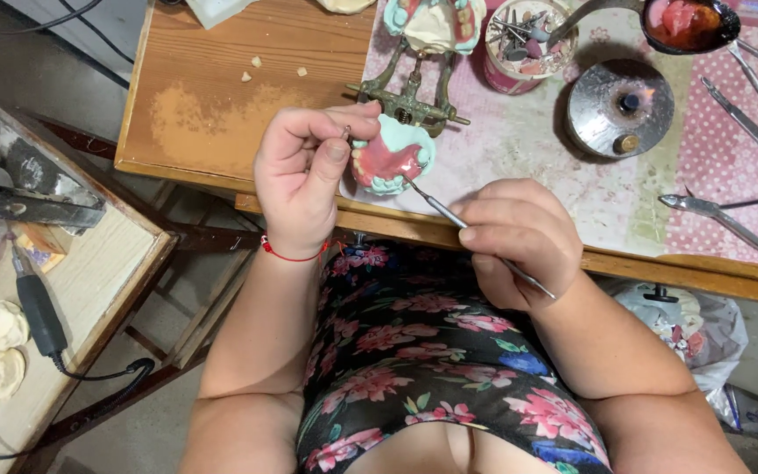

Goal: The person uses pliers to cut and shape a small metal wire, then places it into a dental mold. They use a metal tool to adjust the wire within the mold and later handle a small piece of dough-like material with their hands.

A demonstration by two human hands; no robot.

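Observation:
My left hand (302, 175) grips a denture model (389, 158), a pale green cast with pink wax and white teeth, held at the table's front edge. My right hand (519, 239) is closed around a thin metal wax tool (449, 215) whose tip touches the pink wax on the model's right side. A red thread circles my left wrist. Just behind the model stands a metal articulator (410, 98) carrying another green cast.
A lit spirit burner (620, 107) sits right of centre. A pink cup of burs (526, 44), a spoon of pink wax (690, 22), metal instruments and pliers (730, 215) lie on the patterned cloth. A side bench at left holds a dark handpiece (39, 312) with cable.

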